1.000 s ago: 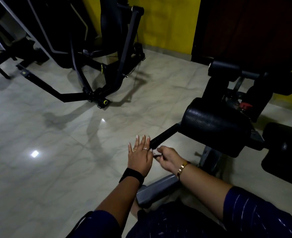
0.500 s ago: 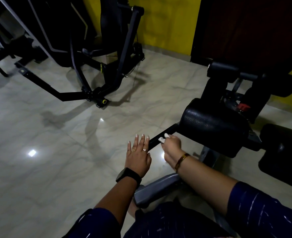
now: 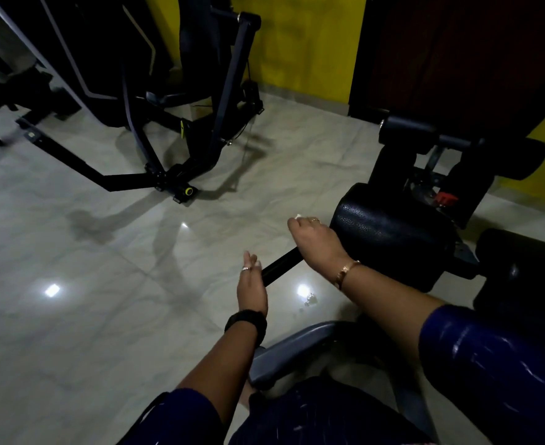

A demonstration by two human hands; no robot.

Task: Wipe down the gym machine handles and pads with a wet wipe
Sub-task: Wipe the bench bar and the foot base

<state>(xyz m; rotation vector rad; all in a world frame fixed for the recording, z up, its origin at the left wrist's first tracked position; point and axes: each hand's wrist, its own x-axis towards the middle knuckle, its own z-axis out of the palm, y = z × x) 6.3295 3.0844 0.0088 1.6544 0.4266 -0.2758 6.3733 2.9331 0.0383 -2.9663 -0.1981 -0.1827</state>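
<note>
Glossy marbled tiles [image 3: 72, 332], left hand [image 3: 252, 285] flat beside tubular black handle [image 3: 280, 265], right hand [image 3: 316, 240] pinching white wipe [image 3: 297, 216] by pebbled pad [image 3: 393, 232]

Our left hand [image 3: 251, 285] is flat, fingers straight, edge-on. And our right hand [image 3: 316, 239] is out ahead, fingers curled round the wet wipe [image 3: 297, 216].

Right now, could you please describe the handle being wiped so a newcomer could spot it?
Start at the big black roller pad at right. A slim black handle juts from its left end, under the right hand holding a white wipe, with the left hand at its tip. Unlike the fat pads nearby, it is a thin rod.
</note>
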